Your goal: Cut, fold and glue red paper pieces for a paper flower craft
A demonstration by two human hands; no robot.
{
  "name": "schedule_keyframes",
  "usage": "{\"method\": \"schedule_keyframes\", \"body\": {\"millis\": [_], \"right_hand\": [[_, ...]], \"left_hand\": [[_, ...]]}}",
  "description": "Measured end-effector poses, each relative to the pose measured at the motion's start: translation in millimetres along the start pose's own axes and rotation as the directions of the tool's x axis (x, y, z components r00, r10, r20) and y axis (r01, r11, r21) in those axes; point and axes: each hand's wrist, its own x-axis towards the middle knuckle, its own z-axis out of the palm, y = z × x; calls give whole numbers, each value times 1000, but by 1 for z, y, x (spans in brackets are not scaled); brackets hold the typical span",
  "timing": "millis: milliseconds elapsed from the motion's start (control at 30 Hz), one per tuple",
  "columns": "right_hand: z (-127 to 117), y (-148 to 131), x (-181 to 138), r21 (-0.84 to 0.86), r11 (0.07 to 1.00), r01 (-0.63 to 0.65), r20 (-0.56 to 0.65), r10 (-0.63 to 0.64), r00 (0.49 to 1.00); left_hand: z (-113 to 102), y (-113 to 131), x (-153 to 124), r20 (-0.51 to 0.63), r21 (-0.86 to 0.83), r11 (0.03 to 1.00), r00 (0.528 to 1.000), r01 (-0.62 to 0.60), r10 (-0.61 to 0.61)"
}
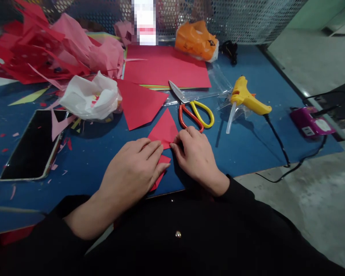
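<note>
A small piece of folded red paper [164, 130] lies on the blue table near its front edge, its pointed end facing away from me. My left hand [135, 163] rests on it, fingers together and bent over its left side, the thumb across a lower red part; much of the paper is hidden under this hand. At the paper's right edge, my right hand [195, 153] pinches it between thumb and fingertips. Just beyond the right hand are scissors [183, 100] with one red and one yellow handle, blades slightly apart. A larger cut red sheet [140, 102] lies behind the folded paper.
Behind sits a stack of coloured sheets [166, 67], red on top, with an orange packet [197, 40]. A yellow glue gun [247, 97] and purple power adapter [312, 122] stand right. Left are a phone [31, 147], a white bag [90, 97] and crumpled paper scraps [57, 50].
</note>
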Motion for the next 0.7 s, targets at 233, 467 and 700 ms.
{"method": "schedule_keyframes", "body": {"millis": [233, 467, 700], "right_hand": [[1, 5, -3, 127, 990, -60, -60, 68, 996], [-11, 6, -20, 305, 952, 26, -205, 39, 978], [-10, -5, -33, 32, 927, 375, 78, -376, 923]], "left_hand": [[7, 10, -10, -11, 51, 998, 999, 36, -35], [11, 11, -14, -10, -2, 995, 995, 97, -97], [12, 12, -15, -57, 19, 997, 995, 81, -80]]}}
